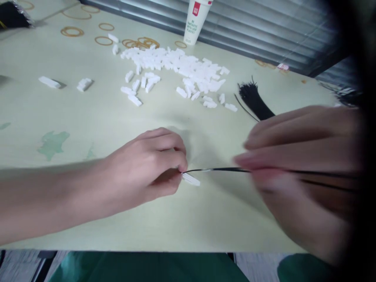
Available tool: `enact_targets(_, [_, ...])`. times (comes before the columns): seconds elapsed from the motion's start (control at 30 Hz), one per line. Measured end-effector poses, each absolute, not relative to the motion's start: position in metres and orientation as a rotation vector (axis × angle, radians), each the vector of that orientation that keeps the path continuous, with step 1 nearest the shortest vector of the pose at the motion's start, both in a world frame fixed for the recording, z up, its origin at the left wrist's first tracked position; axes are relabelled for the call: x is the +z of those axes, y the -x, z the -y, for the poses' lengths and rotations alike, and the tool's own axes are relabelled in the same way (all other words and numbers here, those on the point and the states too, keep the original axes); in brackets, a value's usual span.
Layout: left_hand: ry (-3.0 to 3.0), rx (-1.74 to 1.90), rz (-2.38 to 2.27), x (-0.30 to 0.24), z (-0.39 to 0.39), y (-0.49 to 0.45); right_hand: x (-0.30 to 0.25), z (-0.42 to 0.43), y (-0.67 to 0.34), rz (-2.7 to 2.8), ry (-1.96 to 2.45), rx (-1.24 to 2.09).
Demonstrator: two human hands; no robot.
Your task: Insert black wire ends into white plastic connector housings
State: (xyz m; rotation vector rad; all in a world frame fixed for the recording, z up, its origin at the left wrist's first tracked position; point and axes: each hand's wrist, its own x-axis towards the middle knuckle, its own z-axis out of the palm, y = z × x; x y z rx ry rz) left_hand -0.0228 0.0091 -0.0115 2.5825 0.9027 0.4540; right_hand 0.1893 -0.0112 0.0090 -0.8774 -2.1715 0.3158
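Note:
My left hand (154, 162) is closed in a pinch at the front middle of the table, with a small white plastic connector housing (191, 179) sticking out under its fingertips. A thin black wire (225, 169) runs from those fingertips to the right. My right hand (296, 156) is closed around black wire strands and looks slightly blurred by motion. Two strands show beyond its fingers at the right. The exact spot where the wire meets the housing is hidden by my left fingertips.
A heap of white connector housings (176, 62) lies at the back, with several loose ones nearer. Behind my right hand rests a black wire bundle (255, 100). Another dark bundle (13, 15), rubber bands (72, 31) and a paper cup (196, 23) are along the back, near blinds (264, 31).

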Motion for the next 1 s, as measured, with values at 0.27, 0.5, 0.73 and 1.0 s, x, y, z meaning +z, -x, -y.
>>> enact_targets(0.27, [-2.544,0.473,-0.902,-0.013,-0.010,0.022,-0.025,0.003,-0.167,2.107,0.819,0.356])
enact_targets(0.5, [-2.531,0.443,-0.918,-0.014,-0.010,0.020,-0.027,-0.002,-0.172,2.210,0.844,0.305])
enact_targets(0.73, [-2.530,0.435,-0.914,-0.012,-0.008,0.021,-0.031,-0.004,-0.172,2.217,0.731,0.191])
enact_targets(1.0, [-2.519,0.469,-0.885,-0.012,-0.010,0.023,-0.031,-0.005,-0.175,2.318,0.625,0.104])
